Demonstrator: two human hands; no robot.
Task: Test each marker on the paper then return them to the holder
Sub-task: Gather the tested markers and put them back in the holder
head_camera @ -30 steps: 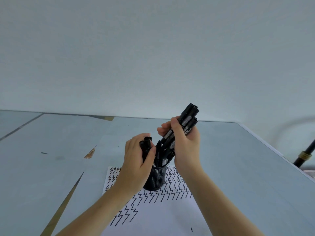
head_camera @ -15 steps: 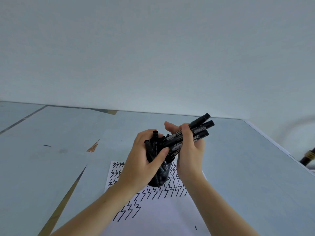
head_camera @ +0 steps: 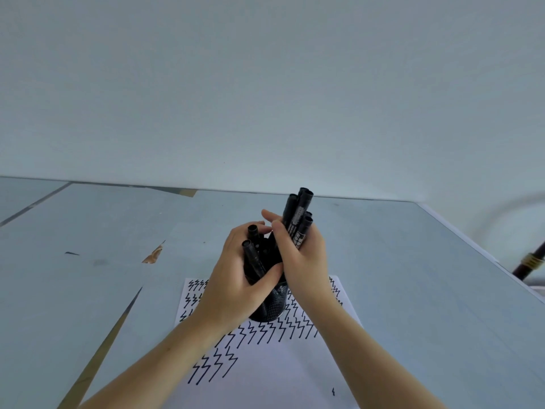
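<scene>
Above the zigzag-marked paper [head_camera: 295, 376], the left hand [head_camera: 233, 290] grips the black mesh holder [head_camera: 272, 305]; the right hand [head_camera: 303, 258] clasps a bundle of black markers [head_camera: 298, 219], capped, white-labelled.

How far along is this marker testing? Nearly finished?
Testing looks largely done: rows of zigzags cover the paper. In hand: the right hand grips a bundle of markers above the mesh holder, which the left hand holds. Left: dropping that bundle in.

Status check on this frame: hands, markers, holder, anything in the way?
Right hand grips a marker bundle, caps up. Left hand holds the mesh holder and its markers, on the paper. Nothing in the way.
</scene>
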